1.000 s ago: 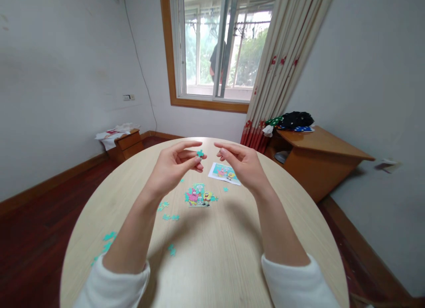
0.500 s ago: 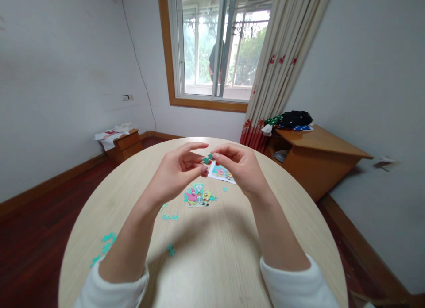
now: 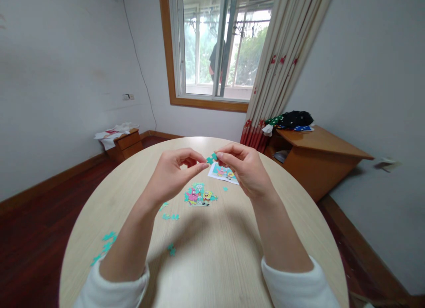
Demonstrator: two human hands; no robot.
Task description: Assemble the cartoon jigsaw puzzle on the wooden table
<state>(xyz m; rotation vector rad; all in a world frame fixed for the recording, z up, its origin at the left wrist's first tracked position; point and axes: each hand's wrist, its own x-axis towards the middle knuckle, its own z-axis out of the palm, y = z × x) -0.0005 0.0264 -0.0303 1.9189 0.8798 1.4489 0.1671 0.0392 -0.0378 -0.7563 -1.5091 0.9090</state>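
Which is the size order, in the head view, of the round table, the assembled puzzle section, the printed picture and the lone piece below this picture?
1. Round table
2. Assembled puzzle section and printed picture: too alike to rank, the picture partly hidden
3. Lone piece

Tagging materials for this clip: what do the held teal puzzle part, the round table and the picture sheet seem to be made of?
Puzzle part: probably cardboard, fairly matte; it looks thin and flat, though plastic or foam is possible. Round table: wood or wood-look laminate, satin, showing pale grain and soft sheen. Picture sheet: likely printed paper, thin with white margins.
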